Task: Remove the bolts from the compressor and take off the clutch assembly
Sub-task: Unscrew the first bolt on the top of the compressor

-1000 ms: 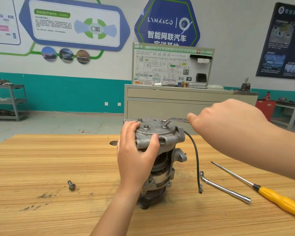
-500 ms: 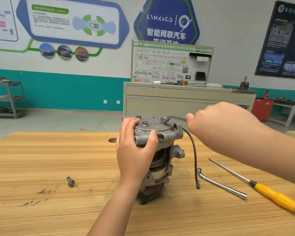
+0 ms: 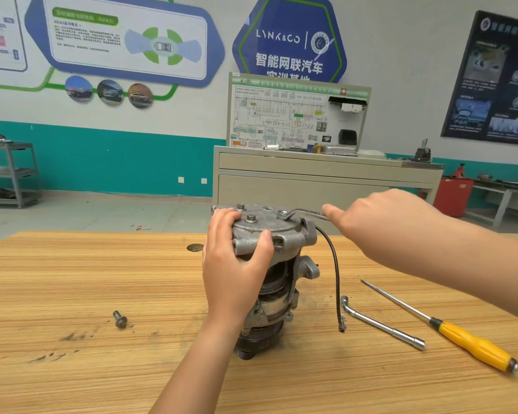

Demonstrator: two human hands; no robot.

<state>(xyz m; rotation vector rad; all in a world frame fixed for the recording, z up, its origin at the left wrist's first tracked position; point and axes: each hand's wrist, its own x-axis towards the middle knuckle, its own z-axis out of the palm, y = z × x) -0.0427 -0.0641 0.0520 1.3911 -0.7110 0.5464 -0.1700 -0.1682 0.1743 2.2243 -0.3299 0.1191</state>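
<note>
We count one compressor (image 3: 281, 264), standing on end at the centre of the wooden table (image 3: 72, 279). Its flat metal end cover faces up.

Hands – two, both occupied:
- The left hand (image 3: 234, 270) grips the cover rim from the 7 o'clock side, with the fingers curled over the top edge and the thumb pressed on the near face.
- The right hand (image 3: 380, 222) holds the handle of one ring wrench (image 3: 307, 213), reaching in from 3 o'clock. The ring end sits on the cover at about 2 o'clock.

Bolts – we see two bolt heads (image 3: 251, 218) seated in the cover near 11 o'clock. We cannot tell what lies under the wrench ring. One loose bolt (image 3: 120, 319) lies on the table at 8 o'clock, well apart from the compressor.

One black cable (image 3: 336, 270) hangs from the cover's right side, its end near the table.

Two more tools lie at 4 o'clock: one L-shaped socket wrench (image 3: 380, 322) and, beyond it, one yellow-handled screwdriver (image 3: 473, 345).
</note>
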